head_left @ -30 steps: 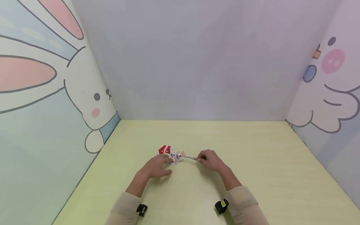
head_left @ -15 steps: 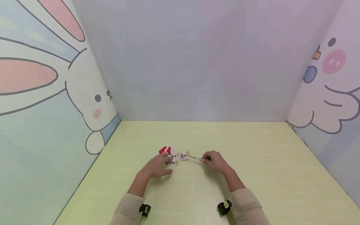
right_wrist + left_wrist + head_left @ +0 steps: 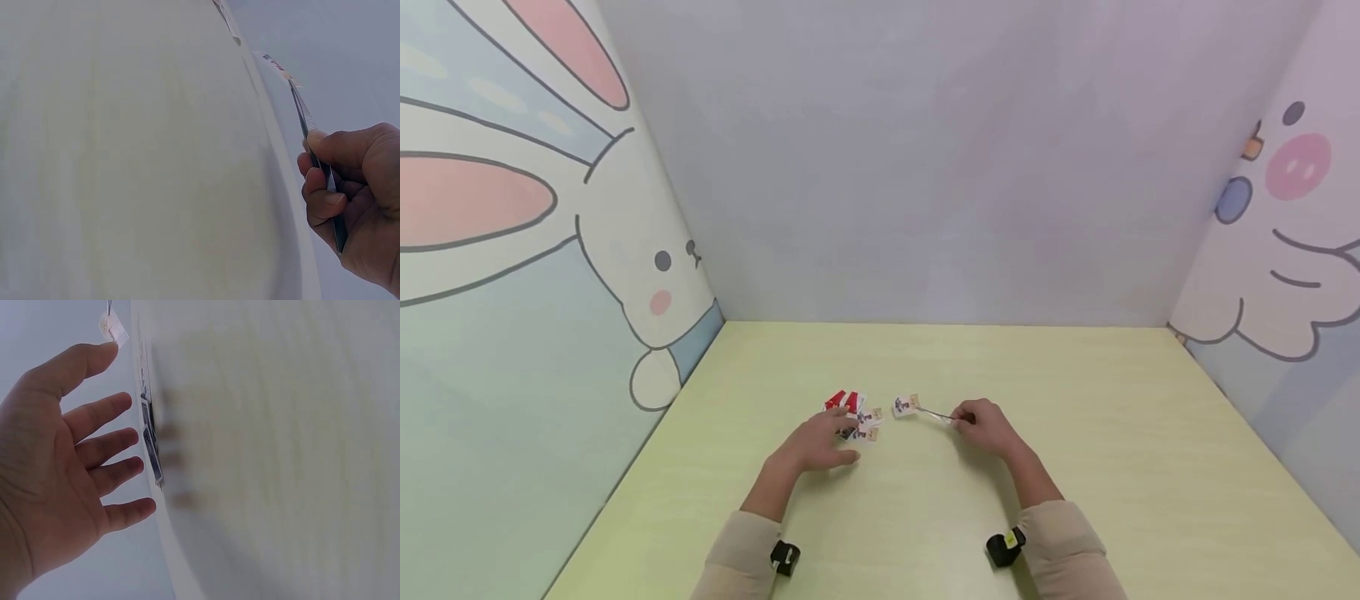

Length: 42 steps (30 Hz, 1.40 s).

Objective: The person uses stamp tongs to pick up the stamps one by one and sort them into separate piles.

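My right hand [image 3: 988, 427] pinches a pair of metal tweezers [image 3: 304, 115] between thumb and fingers. At the tweezers' tips is a small printed paper piece [image 3: 905, 406], off the table in the right wrist view. My left hand [image 3: 812, 443] is spread over a small pile of similar pieces [image 3: 870, 417], partly covering them. In the left wrist view its fingers [image 3: 103, 448] are slightly bent and apart, with the tips close to the pile; whether they touch it cannot be told. Red-and-white pieces [image 3: 844, 401] show just beyond that hand.
The pale yellow table [image 3: 1045, 375] reaches back to a plain grey wall [image 3: 925, 167]. Side walls with a cartoon rabbit [image 3: 632, 275] and a pink-nosed figure [image 3: 1292, 225] flank it. Black wrist devices [image 3: 1004, 547] sit by both sleeves.
My right hand and the tweezers have moved right, drawing the printed piece away from the pile; a gap now separates them. My left hand has stayed almost in place.
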{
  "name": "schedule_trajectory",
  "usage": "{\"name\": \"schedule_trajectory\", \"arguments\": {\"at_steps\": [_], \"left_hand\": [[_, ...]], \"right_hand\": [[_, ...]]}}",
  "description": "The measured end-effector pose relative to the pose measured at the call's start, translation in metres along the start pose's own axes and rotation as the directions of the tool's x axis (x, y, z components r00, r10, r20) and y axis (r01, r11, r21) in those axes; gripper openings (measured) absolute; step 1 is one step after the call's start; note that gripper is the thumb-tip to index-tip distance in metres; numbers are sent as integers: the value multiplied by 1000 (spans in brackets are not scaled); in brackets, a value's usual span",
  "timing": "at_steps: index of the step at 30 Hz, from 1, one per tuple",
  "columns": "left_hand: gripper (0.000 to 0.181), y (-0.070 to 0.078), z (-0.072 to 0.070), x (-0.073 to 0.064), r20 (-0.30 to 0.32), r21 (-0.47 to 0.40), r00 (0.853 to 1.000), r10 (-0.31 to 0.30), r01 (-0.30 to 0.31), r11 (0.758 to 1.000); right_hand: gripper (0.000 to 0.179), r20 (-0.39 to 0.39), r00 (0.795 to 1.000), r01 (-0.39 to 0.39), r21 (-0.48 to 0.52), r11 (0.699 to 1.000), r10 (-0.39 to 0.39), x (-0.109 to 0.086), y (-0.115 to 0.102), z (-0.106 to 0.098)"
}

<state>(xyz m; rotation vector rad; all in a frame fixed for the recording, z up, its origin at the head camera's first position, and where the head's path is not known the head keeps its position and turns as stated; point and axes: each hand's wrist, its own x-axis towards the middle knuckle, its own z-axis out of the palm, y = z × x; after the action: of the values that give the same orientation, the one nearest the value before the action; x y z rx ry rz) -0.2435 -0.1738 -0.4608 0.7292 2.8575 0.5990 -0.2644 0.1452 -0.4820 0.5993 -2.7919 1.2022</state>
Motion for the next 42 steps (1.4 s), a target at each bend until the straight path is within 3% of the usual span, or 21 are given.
{"name": "schedule_trajectory", "arguments": {"at_steps": [27, 35, 42], "left_hand": [[55, -1, 5, 7, 52, 20, 996, 73, -74, 997], [58, -1, 4, 9, 19, 37, 1000, 23, -23, 999], [68, -3, 7, 11, 10, 65, 999, -40, 40, 997]], "right_hand": [[8, -42, 995, -88, 28, 996, 89, 27, 19, -7], [9, -65, 994, -87, 26, 996, 89, 34, 23, -1], [9, -93, 986, -135, 41, 990, 138, 38, 21, 2]]}}
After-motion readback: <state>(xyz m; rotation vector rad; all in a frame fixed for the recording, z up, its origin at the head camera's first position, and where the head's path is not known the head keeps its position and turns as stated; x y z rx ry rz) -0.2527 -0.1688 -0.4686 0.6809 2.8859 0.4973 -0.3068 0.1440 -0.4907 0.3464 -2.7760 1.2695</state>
